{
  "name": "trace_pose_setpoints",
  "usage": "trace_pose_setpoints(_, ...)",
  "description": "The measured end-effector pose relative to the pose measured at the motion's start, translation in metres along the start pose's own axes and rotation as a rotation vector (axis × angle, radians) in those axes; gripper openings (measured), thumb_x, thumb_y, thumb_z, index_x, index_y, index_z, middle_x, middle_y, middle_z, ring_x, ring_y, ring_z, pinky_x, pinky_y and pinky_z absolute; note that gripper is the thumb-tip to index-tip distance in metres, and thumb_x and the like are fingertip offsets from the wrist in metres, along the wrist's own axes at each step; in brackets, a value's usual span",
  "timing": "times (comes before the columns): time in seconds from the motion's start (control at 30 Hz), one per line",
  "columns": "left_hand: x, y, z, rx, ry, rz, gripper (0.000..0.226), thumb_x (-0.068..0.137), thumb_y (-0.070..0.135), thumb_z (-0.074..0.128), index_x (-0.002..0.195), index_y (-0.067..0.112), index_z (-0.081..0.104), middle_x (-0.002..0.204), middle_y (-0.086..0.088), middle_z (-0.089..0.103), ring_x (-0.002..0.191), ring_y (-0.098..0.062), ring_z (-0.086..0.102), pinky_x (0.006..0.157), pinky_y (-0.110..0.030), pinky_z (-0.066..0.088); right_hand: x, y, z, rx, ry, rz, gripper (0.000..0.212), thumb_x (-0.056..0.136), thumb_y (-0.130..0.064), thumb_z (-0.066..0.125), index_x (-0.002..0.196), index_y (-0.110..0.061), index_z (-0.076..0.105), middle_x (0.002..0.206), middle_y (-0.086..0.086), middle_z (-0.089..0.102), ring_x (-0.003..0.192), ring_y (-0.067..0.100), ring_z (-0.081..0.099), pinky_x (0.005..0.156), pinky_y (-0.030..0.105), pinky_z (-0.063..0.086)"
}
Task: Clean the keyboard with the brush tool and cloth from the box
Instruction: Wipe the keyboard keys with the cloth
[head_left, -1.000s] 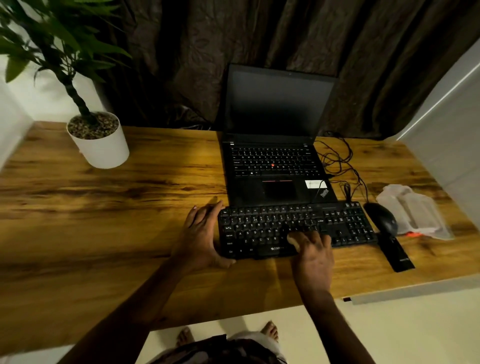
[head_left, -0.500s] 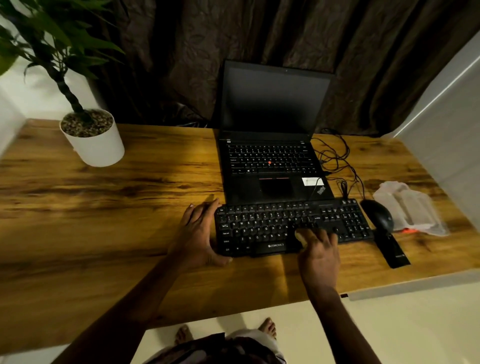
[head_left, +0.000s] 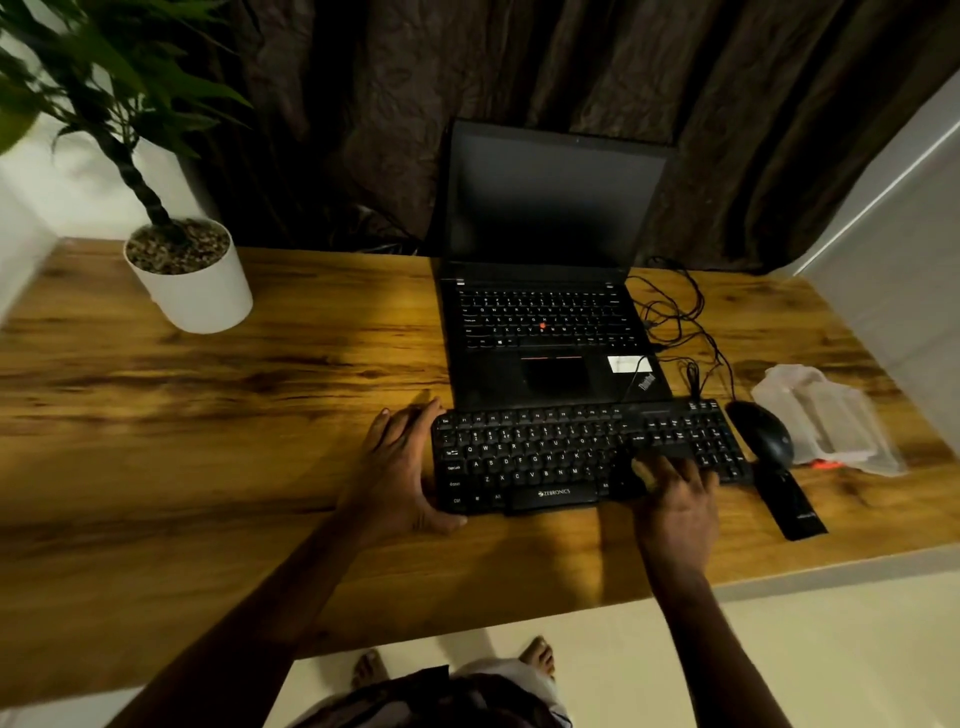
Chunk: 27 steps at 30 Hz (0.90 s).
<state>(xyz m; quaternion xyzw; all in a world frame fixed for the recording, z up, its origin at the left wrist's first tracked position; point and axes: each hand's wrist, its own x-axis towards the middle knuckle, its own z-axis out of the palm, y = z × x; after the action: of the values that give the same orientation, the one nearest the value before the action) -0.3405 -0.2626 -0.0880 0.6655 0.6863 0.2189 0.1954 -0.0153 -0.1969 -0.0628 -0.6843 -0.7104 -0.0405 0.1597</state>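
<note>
Cleaning looks partway: the flat-fingered left hand steadies the keyboard near the desk's front edge, while the right hand presses on the keys, its grasp unclear.

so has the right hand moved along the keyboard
Yes, the right hand has slid right along the keyboard, toward the mouse.

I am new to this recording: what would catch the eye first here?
The black keyboard near the front of the wooden desk, with the left hand against its left end and the right hand on its right-side keys. Behind it stands an open laptop, screen dark; a potted plant sits far left.
</note>
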Motion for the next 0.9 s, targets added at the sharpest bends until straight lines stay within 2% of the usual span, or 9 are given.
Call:
trace_pose_setpoints(0.1,0.001,0.0,0.0,0.005,0.0,0.002,0.15,0.039,0.089,0.071,0.158,0.026,0.005,0.16,0.002,0.023,0.15,-0.021,0.013,0.125,-0.045,0.005,-0.013,-0.011,0.002,0.037,0.014,-0.11,0.05,0.073,0.011,0.068,0.117,-0.012,0.07,0.108,0.016,0.065,0.092,0.033,0.049,0.069,0.03,0.035)
trace_pose_setpoints(0.23,0.002,-0.002,0.002,0.003,-0.003,-0.003,0.15,0.038,0.092,0.07,0.157,0.027,0.007,0.16,0.003,0.024,0.15,-0.022,0.015,0.124,-0.048,0.009,-0.008,0.016,-0.003,0.076,0.012,-0.057,0.041,0.084,-0.011,0.053,0.122,-0.013,0.068,0.113,0.018,0.066,0.096,0.036,0.051,0.067,0.037,0.043)
trace_pose_setpoints(0.33,0.002,-0.002,0.002,0.005,-0.012,-0.005,0.15,0.037,0.093,0.068,0.157,0.029,0.006,0.16,0.003,0.023,0.15,-0.022,0.014,0.124,-0.048,0.01,-0.005,0.029,-0.004,0.074,-0.017,0.036,0.043,0.083,-0.017,0.055,0.125,-0.013,0.065,0.111,0.022,0.065,0.098,0.039,0.051,0.068,0.034,0.037)
trace_pose_setpoints(0.4,0.002,-0.002,0.002,0.011,-0.014,-0.003,0.151,0.036,0.095,0.066,0.157,0.029,0.006,0.16,0.003,0.023,0.15,-0.022,0.014,0.124,-0.048,0.01,-0.009,0.022,-0.004,0.087,-0.039,0.037,0.046,0.081,-0.016,0.058,0.127,-0.012,0.064,0.116,0.023,0.063,0.103,0.041,0.05,0.069,0.035,0.04)
trace_pose_setpoints(0.53,0.003,-0.003,0.003,0.011,-0.01,-0.012,0.151,0.036,0.095,0.067,0.157,0.029,0.004,0.16,0.003,0.024,0.15,-0.022,0.014,0.123,-0.049,0.01,-0.03,-0.007,-0.003,0.198,-0.081,-0.028,0.052,0.08,-0.021,0.074,0.13,-0.017,0.061,0.125,0.015,0.059,0.112,0.034,0.046,0.077,0.034,0.044)
trace_pose_setpoints(0.67,0.001,-0.002,0.002,-0.021,-0.02,-0.016,0.153,0.038,0.091,0.071,0.157,0.032,-0.003,0.161,0.003,0.022,0.151,-0.024,0.01,0.124,-0.049,0.007,-0.048,-0.043,-0.006,0.261,-0.136,-0.171,0.052,0.073,-0.015,0.08,0.124,-0.017,0.067,0.113,0.01,0.063,0.101,0.027,0.049,0.068,0.031,0.047)
trace_pose_setpoints(0.73,0.001,0.0,0.001,-0.028,-0.021,-0.007,0.152,0.039,0.092,0.07,0.157,0.032,-0.003,0.161,0.002,0.023,0.151,-0.025,0.01,0.125,-0.048,0.006,-0.045,-0.041,-0.011,0.253,-0.124,-0.189,0.047,0.075,-0.014,0.072,0.122,-0.016,0.068,0.111,0.011,0.064,0.099,0.029,0.05,0.067,0.03,0.044)
trace_pose_setpoints(0.83,-0.001,0.001,0.0,-0.023,-0.013,-0.009,0.15,0.04,0.087,0.074,0.157,0.031,-0.001,0.163,0.002,0.018,0.152,-0.023,0.005,0.125,-0.043,0.0,-0.034,-0.027,-0.018,0.22,-0.073,-0.099,0.046,0.078,-0.021,0.051,0.119,-0.012,0.069,0.112,0.02,0.065,0.099,0.039,0.052,0.063,0.035,0.048)
trace_pose_setpoints(0.9,-0.002,0.002,-0.002,-0.02,-0.008,-0.009,0.15,0.04,0.085,0.075,0.158,0.029,0.001,0.163,0.002,0.018,0.151,-0.022,0.005,0.125,-0.041,-0.002,-0.031,-0.028,-0.02,0.199,-0.095,-0.06,0.046,0.076,-0.017,0.057,0.12,-0.01,0.068,0.113,0.023,0.064,0.101,0.041,0.052,0.063,0.04,0.051)
